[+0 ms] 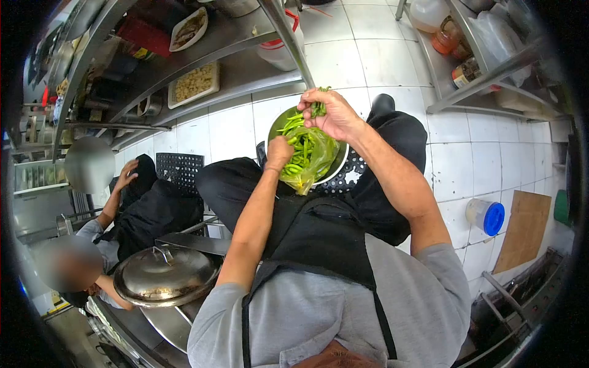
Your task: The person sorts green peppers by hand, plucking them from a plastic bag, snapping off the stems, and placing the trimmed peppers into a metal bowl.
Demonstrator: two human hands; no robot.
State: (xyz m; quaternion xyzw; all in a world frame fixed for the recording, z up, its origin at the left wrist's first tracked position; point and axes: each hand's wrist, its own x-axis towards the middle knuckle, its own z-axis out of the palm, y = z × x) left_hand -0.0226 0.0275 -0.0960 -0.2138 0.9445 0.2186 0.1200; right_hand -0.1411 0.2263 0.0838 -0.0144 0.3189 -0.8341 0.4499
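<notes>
A clear plastic bag (322, 153) full of long green chili peppers (300, 161) sits in a round metal bowl (341, 161) between my knees. At the bowl's left rim, my left hand (279, 153) is closed, its fingertips among the chilies; what lies between them is hidden. My right hand (336, 116) is raised over the far right rim with bent fingers. It grips a small clump of green chilies (318, 109), mostly covered by the fingers, with green ends poking out above.
Steel shelves at upper left carry a basket of pale cubes (195, 84) and an oblong dish (188, 29). A lidded pot (167, 276) and another person (153, 205) are on my left. A blue-lidded tub (491, 217) stands right, near a brown board (523, 230).
</notes>
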